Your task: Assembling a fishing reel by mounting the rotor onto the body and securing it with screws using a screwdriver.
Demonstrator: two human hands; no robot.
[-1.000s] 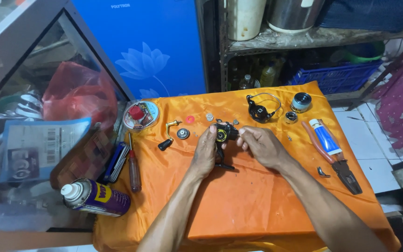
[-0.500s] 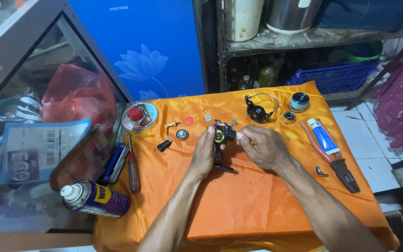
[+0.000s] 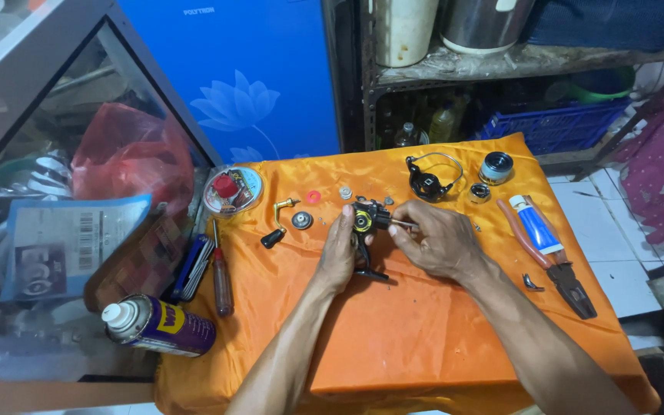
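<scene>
Two hands on one reel body [image 3: 364, 223], mid-table on the orange cloth [image 3: 424, 338]. Left hand [image 3: 338, 257] wraps its left side; right hand [image 3: 436, 242] pinches the shaft sticking out on its right. Crank handle [image 3: 278, 224], washers, rotor [image 3: 428, 178] and spool [image 3: 495, 167] lie near; spray can [image 3: 159, 325] sits far left.

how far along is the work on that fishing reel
Looks mid-job, which way unclear. Done: the rotor with bail, spool and crank handle lie detached on the orange cloth. In hand: the left hand steadies the reel body; the right hand works at its shaft. Left: the loose small parts.
</scene>
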